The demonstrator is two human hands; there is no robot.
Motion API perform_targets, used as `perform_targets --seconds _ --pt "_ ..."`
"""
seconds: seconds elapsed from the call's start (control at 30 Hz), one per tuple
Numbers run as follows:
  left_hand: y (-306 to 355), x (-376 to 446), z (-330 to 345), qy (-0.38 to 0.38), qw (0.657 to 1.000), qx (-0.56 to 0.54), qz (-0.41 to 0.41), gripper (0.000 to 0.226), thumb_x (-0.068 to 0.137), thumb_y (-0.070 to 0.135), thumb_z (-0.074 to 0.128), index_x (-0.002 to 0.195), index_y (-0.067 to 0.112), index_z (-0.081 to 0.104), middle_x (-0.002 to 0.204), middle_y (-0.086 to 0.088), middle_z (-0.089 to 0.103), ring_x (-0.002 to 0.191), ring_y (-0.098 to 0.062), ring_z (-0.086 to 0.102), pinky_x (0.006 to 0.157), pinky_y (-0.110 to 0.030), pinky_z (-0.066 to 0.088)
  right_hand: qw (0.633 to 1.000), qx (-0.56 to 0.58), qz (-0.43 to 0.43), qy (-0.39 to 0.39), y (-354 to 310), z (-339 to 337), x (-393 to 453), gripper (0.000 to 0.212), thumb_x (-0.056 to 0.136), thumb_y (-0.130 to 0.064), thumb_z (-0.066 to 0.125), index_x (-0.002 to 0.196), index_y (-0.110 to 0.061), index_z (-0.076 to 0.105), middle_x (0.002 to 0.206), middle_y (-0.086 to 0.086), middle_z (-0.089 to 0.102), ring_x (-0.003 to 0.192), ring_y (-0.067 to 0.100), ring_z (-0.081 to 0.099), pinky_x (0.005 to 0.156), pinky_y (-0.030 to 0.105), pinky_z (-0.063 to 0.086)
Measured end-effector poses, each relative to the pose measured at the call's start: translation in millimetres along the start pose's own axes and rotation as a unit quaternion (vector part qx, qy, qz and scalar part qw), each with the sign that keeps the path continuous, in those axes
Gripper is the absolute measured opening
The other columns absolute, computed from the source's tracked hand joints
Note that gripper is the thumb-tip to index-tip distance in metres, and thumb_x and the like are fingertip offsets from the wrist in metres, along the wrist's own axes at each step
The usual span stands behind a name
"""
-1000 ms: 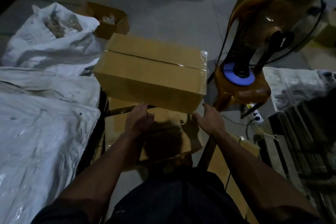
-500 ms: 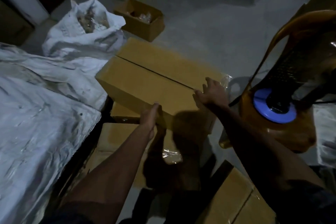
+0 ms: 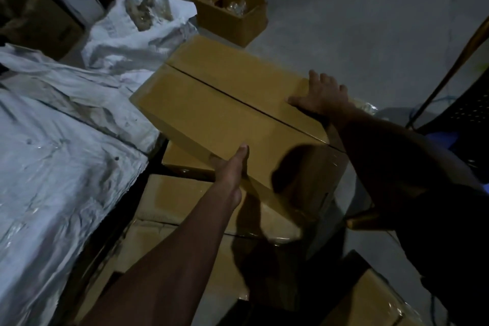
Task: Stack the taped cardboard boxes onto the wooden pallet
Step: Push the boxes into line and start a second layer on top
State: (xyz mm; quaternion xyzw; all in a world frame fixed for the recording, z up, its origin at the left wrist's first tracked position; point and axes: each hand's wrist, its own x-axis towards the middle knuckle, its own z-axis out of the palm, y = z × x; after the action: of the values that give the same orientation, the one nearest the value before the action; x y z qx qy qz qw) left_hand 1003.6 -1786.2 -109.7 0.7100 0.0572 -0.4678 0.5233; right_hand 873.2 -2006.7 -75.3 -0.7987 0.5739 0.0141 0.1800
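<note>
The big brown taped cardboard box (image 3: 225, 119) is sitting tilted on top of the stacked brown cardboard boxes (image 3: 180, 201) at about the centre of the view. The pallet itself can't be made out under the stack.

The right hand (image 3: 321, 95) is laid flat on the box's top face near its 3 o'clock end, fingers spread and straight, thumb stretched along the tape seam. Nothing is gripped there, it's just pressed down on the cardboard.

The left hand (image 3: 231, 164) is placed against the box's near long edge at roughly 6 o'clock. The thumb is seen lying up along the side; the other fingers are tucked under the edge, so how much they're curled can't be told.

Compared with half a second ago: the right hand has been moved from the box's end corner up onto the top face, and the left hand is kept on the same near edge. The box looks turned a bit further.

A crumpled white woven sack (image 3: 137, 29) is seen at 11 o'clock, an open small brown carton (image 3: 232, 16) at 12, and wrinkled white plastic sheeting (image 3: 53, 167) at 9.
</note>
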Motion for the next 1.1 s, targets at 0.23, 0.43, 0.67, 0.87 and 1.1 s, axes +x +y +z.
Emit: perform_targets --seconds 0.23,0.43,0.67,0.87,1.1 --pt "0.2 -3.1 0.8 0.027 0.994 -0.109 -0.009 0.097 0.081 0.021 0.079 0.153 0.032 0.016 0.132 -0.007 0.054 0.114 -0.03 0.056 0.097 -0.048 0.05 0.999 -0.003 0.021 -0.027 -3.8 -0.1 -27.1 0.096 0.078 -0.083 0.047 0.148 -0.02 0.028 0.146 0.021 0.039 0.133 0.042 0.038 0.107 0.057 0.03" --pt "15.9 -15.6 -59.9 0.045 0.995 -0.039 0.074 0.094 0.078 0.007 0.079 0.151 0.023 0.023 0.131 -0.008 0.053 0.116 -0.031 0.054 0.101 -0.052 0.045 0.995 0.008 0.089 -0.053 -27.0 16.0 -101.5 0.091 0.077 -0.082 0.049 0.143 -0.021 0.033 0.14 0.017 0.045 0.128 0.039 0.043 0.102 0.051 0.037" --pt "21.5 -15.4 -151.1 0.034 0.988 0.102 0.108 0.074 0.07 0.011 0.086 0.135 0.013 0.051 0.121 -0.011 0.065 0.108 -0.029 0.063 0.092 -0.048 0.053 0.984 0.127 0.094 -0.085 -59.4 48.0 -202.1 0.096 0.077 -0.075 0.061 0.145 -0.017 0.027 0.139 0.019 0.043 0.129 0.04 0.042 0.102 0.05 0.038" --pt "22.4 -4.8 -180.0 0.008 0.982 0.138 0.131 0.081 0.067 0.018 0.089 0.138 0.013 0.049 0.124 -0.008 0.063 0.112 -0.026 0.061 0.091 -0.045 0.053 0.981 0.151 0.095 -0.07 -74.7 62.9 -221.4 0.088 0.077 -0.073 0.062 0.137 -0.017 0.033 0.135 0.017 0.045 0.127 0.038 0.042 0.104 0.052 0.039" --pt "23.1 0.4 -182.9 -0.026 0.967 0.158 0.199 0.112 0.053 0.042 0.094 0.146 0.023 0.035 0.133 -0.001 0.055 0.119 -0.018 0.054 0.1 -0.045 0.048 0.98 0.175 0.035 -0.09 -78.2 54.1 -180.9 0.097 0.076 -0.068 0.069 0.149 -0.021 0.025 0.137 0.016 0.046 0.124 0.037 0.048 0.094 0.047 0.044"
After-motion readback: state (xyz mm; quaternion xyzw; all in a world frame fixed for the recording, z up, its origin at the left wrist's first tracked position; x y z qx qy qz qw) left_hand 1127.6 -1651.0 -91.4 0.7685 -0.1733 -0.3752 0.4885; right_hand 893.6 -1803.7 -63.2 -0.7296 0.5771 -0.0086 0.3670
